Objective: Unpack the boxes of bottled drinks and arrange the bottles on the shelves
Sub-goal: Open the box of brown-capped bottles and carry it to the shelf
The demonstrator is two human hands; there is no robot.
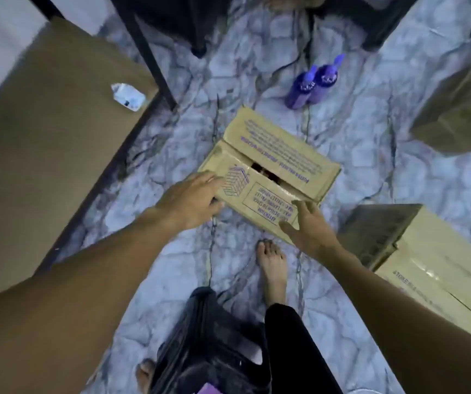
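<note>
A large brown box (49,155) is seen at the left. On the marbled floor (370,137) in the middle lies a printed carton (274,155), its flaps parted by a narrow gap. The left hand (191,200) is laid flat on its near-left corner; the right hand (311,228) is spread open at its near edge. Two purple bottles (311,83) are stood just beyond it.

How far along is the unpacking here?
Early. Done: only two purple bottles stand loose on the floor; no shelved bottles are in view. In hand: the left hand and right hand rest on the near flap of the centre box, whose flaps are parted just a crack. Left: that box, plus a closed box at right.
</note>
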